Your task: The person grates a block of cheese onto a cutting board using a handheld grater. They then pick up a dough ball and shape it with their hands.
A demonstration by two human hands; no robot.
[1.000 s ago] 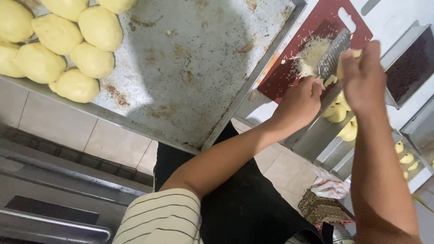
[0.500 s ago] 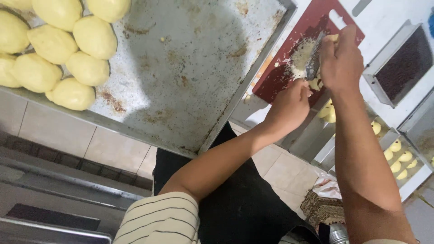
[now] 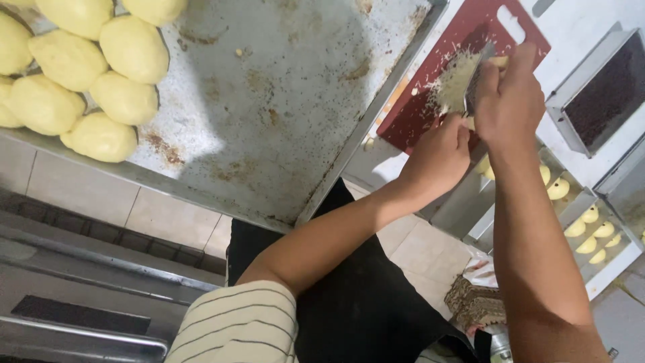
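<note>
Both hands (image 3: 470, 128) closed (grater (image 3: 476, 84), cheese (image 3: 498, 62))

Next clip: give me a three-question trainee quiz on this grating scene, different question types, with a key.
1. True or false: the dough balls sit at the left end of the metal baking tray.
2. Multiple choice: the pile of shreds lies on
A. the baking tray
B. the red cutting board
C. the floor
3. Fill in: the right hand presses a pale block down on the metal ______, while the left hand is at its lower end.

Key:
1. True
2. B
3. grater
</note>
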